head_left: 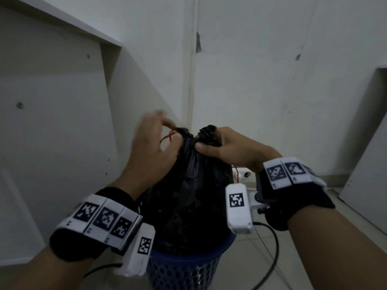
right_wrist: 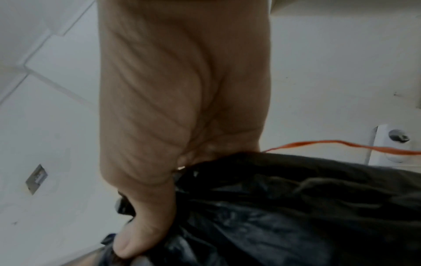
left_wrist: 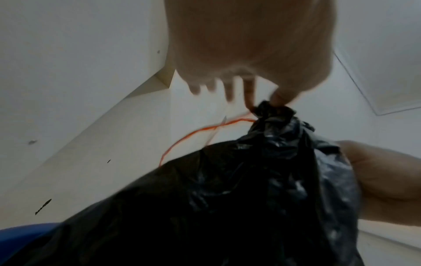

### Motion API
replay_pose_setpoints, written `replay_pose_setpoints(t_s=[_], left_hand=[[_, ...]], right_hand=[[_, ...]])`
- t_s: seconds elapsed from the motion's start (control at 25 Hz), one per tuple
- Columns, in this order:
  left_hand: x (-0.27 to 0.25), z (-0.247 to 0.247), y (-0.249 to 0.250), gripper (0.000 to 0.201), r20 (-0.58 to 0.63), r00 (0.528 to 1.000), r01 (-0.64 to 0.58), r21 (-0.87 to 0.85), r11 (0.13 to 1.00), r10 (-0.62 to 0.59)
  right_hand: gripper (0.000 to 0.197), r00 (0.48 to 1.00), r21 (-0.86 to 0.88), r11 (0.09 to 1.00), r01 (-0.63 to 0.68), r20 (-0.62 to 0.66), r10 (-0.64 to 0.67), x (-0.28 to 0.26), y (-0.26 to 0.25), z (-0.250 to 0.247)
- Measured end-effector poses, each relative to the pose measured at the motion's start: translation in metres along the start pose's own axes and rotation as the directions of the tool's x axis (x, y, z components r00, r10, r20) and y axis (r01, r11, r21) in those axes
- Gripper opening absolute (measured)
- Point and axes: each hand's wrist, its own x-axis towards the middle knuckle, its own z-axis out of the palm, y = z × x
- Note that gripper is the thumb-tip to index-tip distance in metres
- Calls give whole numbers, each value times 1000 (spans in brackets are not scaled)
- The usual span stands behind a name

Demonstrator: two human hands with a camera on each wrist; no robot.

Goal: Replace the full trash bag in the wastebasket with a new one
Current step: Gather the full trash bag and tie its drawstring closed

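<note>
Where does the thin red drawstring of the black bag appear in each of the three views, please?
Head view: the thin red drawstring sits just left of centre, at the left hand.
Left wrist view: it curves left from the bunched bag top, centre-left.
Right wrist view: it runs along the right edge, above the bag.
Shared landmark: the black plastic trash bag, gathered at its neck.

White walls (head_left: 251, 70) meeting in a corner, pale tiled floor (head_left: 240, 268), white board (head_left: 52, 122) leaning left
</note>
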Motion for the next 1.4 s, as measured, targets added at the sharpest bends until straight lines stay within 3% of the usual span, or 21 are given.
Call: replay_pose_setpoints(t_s=[0.08, 0.12, 0.2, 0.28, 0.36, 0.56, 0.68, 0.76, 0.84, 0.92, 0.96, 1.04, 1.16, 1.28, 1.4], left_hand=[[-6, 1, 2, 38, 252, 967, -3, -165, 986, 45], [-7, 2, 1, 36, 285, 957, -10, -178, 984, 61], [-5, 3, 2, 32, 258, 959, -82, -154, 985, 120], [-2, 2, 4, 26, 265, 957, -63, -218, 974, 121], [0, -1, 2, 37, 329, 933, -54, -272, 961, 146], [5, -7, 3, 24, 338, 906, -247, -68, 967, 255], [5, -6, 6, 23, 248, 929, -273, -44, 961, 276], [6, -4, 6, 21, 214, 957, -190, -59, 980, 199], [8, -3, 6, 21, 183, 983, 44, -162, 986, -13], [10, 1, 8, 22, 175, 956, 285, -345, 894, -237], [8, 7, 9, 23, 145, 950, 312, -359, 880, -277], [-1, 24, 14, 22, 7, 969, 239, -274, 931, -247], [-15, 43, 20, 17, -145, 965, 178, -242, 954, -217], [-11, 41, 15, 16, -97, 943, 259, -386, 885, -318], [-3, 27, 15, 22, 127, 879, 449, -544, 708, -460]], right_hand=[[21, 999, -69, 997, -17, 36, 20, -4, -7, -2], [25, 999, -101, 995, -11, 39, 15, -8, -10, -1], [26, 1000, -119, 993, 11, 27, -8, -15, -12, 0], [24, 1000, -69, 997, 29, -5, -30, -20, -14, 1], [20, 998, -26, 998, 54, -30, -55, -20, -14, 3], [25, 997, 6, 998, 68, -38, -68, -21, -13, 6], [42, 995, 52, 998, 18, -100, -13, -18, -14, 11], [42, 987, 199, 978, -63, -132, 90, -15, -14, 17], [23, 973, 346, 932, -109, -155, 172, -13, -13, 22], [12, 968, 332, 938, -103, -183, 171, -13, -15, 25], [12, 967, 307, 950, -64, -215, 135, -12, -15, 29], [13, 943, 274, 961, 41, -329, 54, -8, -15, 48], [11, 893, 264, 960, 92, -448, 38, -6, -12, 78], [26, 925, 419, 904, 80, -368, 89, -13, -8, 79], [37, 953, 287, 956, 61, -301, 29, -16, -4, 63]])
